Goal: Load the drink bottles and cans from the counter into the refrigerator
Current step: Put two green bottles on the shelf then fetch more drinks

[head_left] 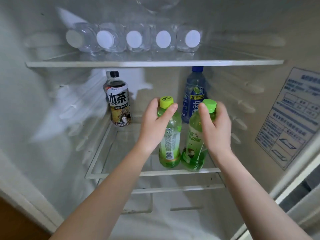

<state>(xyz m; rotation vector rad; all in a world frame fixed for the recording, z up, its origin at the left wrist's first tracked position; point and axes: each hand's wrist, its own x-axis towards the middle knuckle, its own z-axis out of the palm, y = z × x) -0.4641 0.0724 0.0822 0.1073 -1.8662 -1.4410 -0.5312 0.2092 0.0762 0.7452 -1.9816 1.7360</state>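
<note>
I look into an open refrigerator. My left hand [154, 123] grips the neck of a green tea bottle with a yellow-green cap [169, 141]. My right hand [216, 125] grips the neck of a second green bottle with a green cap [194, 146]. Both bottles stand side by side, touching, near the front edge of the middle glass shelf [152, 173]. Behind them stand a dark iced tea bottle with a black cap [118, 99] at the back left and a blue sports drink bottle [194, 94] at the back right.
Several clear water bottles with white caps [134, 39] lie in a row on the upper shelf [154, 63]. A printed label [292, 116] covers the right inner wall. Below the middle shelf sits a lower shelf rail [178, 188]. Wooden floor [15, 224] shows at the bottom left.
</note>
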